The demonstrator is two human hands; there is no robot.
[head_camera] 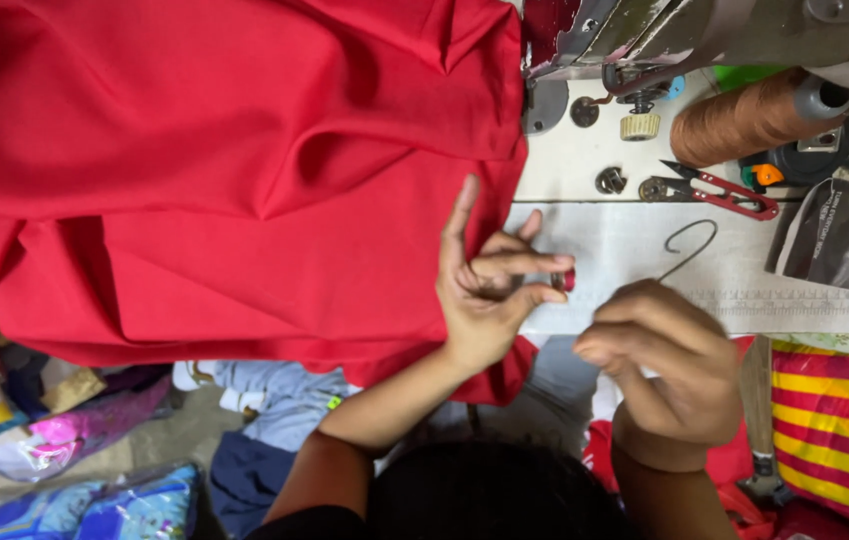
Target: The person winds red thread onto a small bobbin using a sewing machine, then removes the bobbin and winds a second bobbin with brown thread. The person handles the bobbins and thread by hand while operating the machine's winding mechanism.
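A large red cloth [224,170] is heaped over the left of the sewing table [634,260]. My left hand [484,290] rests at the cloth's right edge and pinches a small red bobbin [565,281] between thumb and fingers. My right hand [669,365] is curled into a loose fist just right of it, near the table's front edge; whether it holds thread I cannot tell. A thin bent wire hook [689,245] lies just beyond the right hand.
The sewing machine head [644,30] stands at the top. A brown thread cone [744,120], red thread snips [724,192] and a dark plastic packet [839,235] lie at the right. Striped fabric [839,430] and bundles of cloth [74,440] sit below the table.
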